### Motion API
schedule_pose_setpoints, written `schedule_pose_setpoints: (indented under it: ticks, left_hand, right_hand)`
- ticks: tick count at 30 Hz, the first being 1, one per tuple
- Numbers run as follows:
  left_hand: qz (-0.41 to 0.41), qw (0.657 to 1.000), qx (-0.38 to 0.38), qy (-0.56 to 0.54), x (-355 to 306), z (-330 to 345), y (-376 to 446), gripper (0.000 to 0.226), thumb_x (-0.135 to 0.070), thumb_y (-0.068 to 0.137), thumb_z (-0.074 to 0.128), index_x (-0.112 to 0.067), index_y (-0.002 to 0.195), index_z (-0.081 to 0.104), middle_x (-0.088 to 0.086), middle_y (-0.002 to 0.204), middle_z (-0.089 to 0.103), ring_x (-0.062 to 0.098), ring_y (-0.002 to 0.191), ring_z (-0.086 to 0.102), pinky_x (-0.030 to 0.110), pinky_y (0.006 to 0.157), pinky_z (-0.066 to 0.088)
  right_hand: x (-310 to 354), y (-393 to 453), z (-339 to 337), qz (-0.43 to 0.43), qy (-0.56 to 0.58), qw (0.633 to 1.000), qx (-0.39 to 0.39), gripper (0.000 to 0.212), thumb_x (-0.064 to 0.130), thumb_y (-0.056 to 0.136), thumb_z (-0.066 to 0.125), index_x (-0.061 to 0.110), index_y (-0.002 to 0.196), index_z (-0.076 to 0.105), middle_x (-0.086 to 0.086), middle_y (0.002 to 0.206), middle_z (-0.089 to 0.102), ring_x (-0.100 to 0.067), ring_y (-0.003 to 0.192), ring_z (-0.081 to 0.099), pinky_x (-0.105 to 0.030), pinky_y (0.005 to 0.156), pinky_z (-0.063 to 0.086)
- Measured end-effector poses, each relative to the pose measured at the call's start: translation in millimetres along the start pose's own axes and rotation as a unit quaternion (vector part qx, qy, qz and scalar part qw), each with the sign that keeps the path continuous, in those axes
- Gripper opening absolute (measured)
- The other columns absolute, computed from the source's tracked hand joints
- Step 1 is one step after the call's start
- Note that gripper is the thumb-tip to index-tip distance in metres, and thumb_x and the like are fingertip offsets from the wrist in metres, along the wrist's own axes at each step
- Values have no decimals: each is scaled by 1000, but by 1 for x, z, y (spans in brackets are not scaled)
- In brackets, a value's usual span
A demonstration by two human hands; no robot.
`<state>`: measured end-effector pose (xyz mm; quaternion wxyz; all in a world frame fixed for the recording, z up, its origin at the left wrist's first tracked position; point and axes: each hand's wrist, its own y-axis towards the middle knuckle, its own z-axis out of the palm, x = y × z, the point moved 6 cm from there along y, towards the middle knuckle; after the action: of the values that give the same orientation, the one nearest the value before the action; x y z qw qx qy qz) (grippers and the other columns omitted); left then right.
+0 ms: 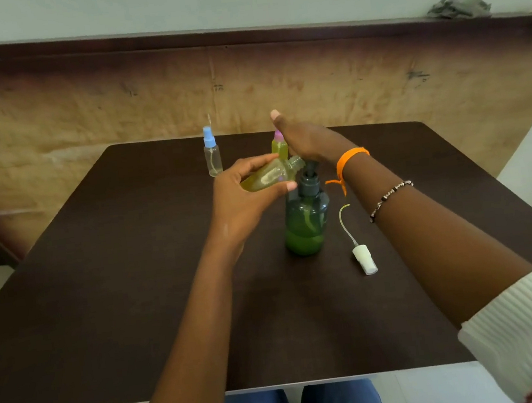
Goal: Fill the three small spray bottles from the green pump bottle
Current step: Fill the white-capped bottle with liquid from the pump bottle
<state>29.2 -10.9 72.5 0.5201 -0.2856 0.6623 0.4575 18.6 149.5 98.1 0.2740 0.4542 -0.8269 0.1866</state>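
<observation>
Dark brown desk (pixel 121 319) seen from its near edge. Standing on it: a green pump bottle (pixel 305 220) near the centre; a clear spray bottle with a blue cap (pixel 212 152) at the far side; to its right, a yellow-filled bottle with a pink cap (pixel 279 147), partly hidden. A white spray head (pixel 363 258) with its dip tube lies right of the pump bottle.

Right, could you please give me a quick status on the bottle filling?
Left hand grips uncapped spray bottle, tilted at pump spout. Right hand flat over green pump bottle. White sprayer cap on table. Blue-capped bottle empty.
</observation>
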Motion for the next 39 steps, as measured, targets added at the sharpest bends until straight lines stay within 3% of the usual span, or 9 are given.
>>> schedule_pose_setpoints:
  ticks: [6, 9, 15, 24, 28, 32, 33, 36, 39]
  left_hand:
    - [2, 1000, 7, 5, 3, 2, 0, 50, -7, 62, 85, -13, 109, 69, 5, 106, 70, 6, 92, 67, 16, 78, 51]
    - [0, 1000, 6, 9, 3, 0, -1, 50, -7, 62, 85, -12, 109, 69, 6, 106, 69, 5, 91, 67, 15, 76, 51]
    - [4, 1000, 6, 7, -3, 0, -1, 51, -7, 63, 84, -12, 110, 69, 6, 106, 69, 4, 90, 66, 13, 76, 50]
    - [1, 1000, 11, 12, 1, 0, -2, 51, -6, 63, 84, -11, 111, 69, 7, 107, 69, 2, 90, 66, 14, 76, 51]
    - [4, 1000, 24, 19, -2, 0, -4, 52, -3, 65, 82, -10, 114, 67, 7, 110, 67, -4, 87, 64, 10, 75, 48]
    - [22, 998, 54, 33, -4, -1, -6, 58, 4, 65, 79, -13, 119, 63, 9, 114, 64, -7, 91, 61, 9, 78, 46]
    - [26, 997, 57, 34, -4, -1, -6, 58, 5, 66, 79, -12, 119, 63, 9, 114, 64, -7, 91, 61, 9, 78, 46]
    - [33, 997, 55, 44, -3, 0, -6, 57, 6, 66, 78, -11, 118, 63, 8, 113, 64, -9, 91, 60, 8, 78, 45]
    - [41, 996, 57, 50, -3, 0, -5, 57, 7, 64, 78, -10, 117, 64, 8, 115, 63, -12, 90, 58, 6, 78, 44]
  right_hand:
    - [-13, -5, 10, 17, 115, 993, -3, 91, 80, 77, 18, 15, 131, 53, -12, 133, 54, -29, 119, 53, -44, 104, 38]
    - [-13, -9, 8, 11, 101, 995, -17, 81, 72, 87, 19, 12, 131, 52, -13, 134, 53, -29, 120, 51, -43, 105, 38]
    - [0, -8, -1, 2, 14, 1000, -11, 84, 73, 86, 12, 13, 127, 55, -15, 134, 53, -31, 121, 49, -42, 101, 37]
    - [-13, -6, 7, 18, 105, 994, -27, 85, 76, 83, 15, 15, 120, 60, -13, 126, 58, -31, 113, 54, -47, 102, 41]
    - [-6, -6, 0, 10, 17, 999, -34, 83, 73, 86, 13, 14, 125, 56, -16, 132, 54, -32, 118, 50, -41, 98, 38]
    - [-5, 0, 0, -3, 11, 1000, -20, 75, 73, 86, 12, 16, 99, 59, -13, 114, 57, -28, 105, 52, -41, 94, 38]
    - [-7, 0, 1, 5, 33, 999, -20, 78, 75, 85, 12, 14, 99, 59, -11, 113, 57, -28, 104, 52, -41, 94, 38]
    - [-15, -3, 5, 20, 82, 996, -26, 84, 76, 84, 14, 16, 125, 57, -12, 129, 56, -30, 116, 52, -45, 102, 39]
    - [-14, -6, 5, 15, 81, 996, -31, 82, 73, 86, 16, 14, 124, 58, -13, 127, 58, -30, 114, 53, -45, 102, 40]
